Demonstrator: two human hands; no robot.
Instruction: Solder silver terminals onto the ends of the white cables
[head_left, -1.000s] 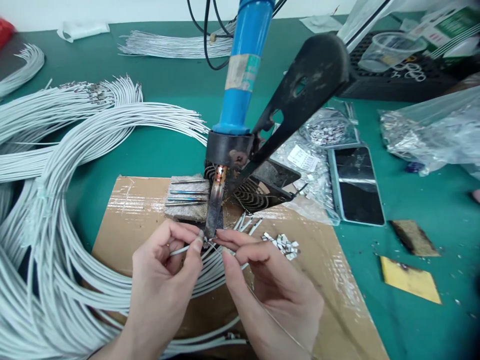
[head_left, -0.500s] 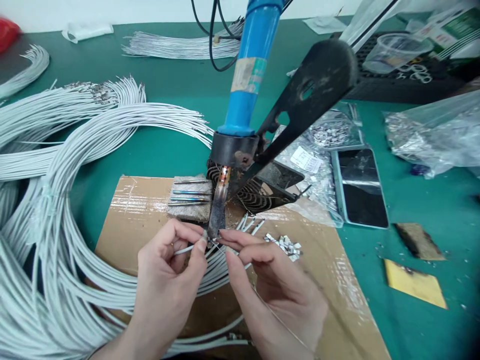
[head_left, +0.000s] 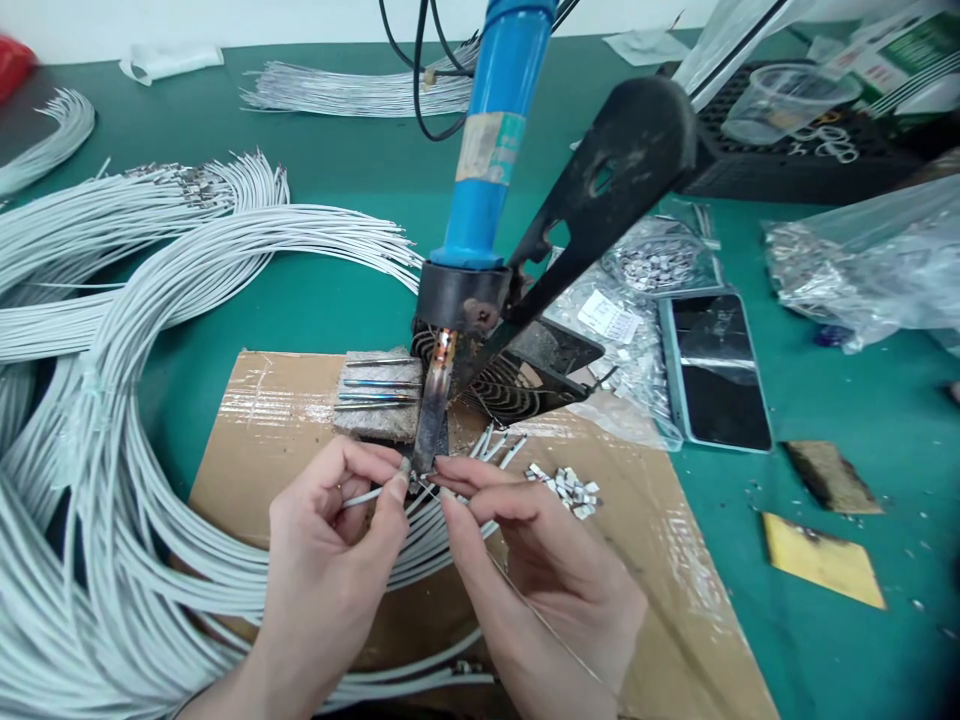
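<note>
Left hand [head_left: 337, 550]: pinching wire [head_left: 362, 498] near iron tip
Right hand [head_left: 544, 575]: holding thin strand [head_left: 556, 640]
Iron [head_left: 474, 220]: blue, tip down, in black stand [head_left: 641, 140]
Phone [head_left: 716, 370]: flat on table [head_left: 352, 160]

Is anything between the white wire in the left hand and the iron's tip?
Only the fingers of the left hand, pinching the white wire beside the iron's tip; nothing else visible intervenes. Contact is unclear.

Shows a phone [head_left: 718, 370] lying screen up on the green bench [head_left: 825, 395], near a scorched yellow pad [head_left: 825, 562] and a brown pad [head_left: 831, 476]. Has a clear cup [head_left: 791, 98] in the black tray [head_left: 810, 172], back right; a red object [head_left: 13, 66], far left.
</note>
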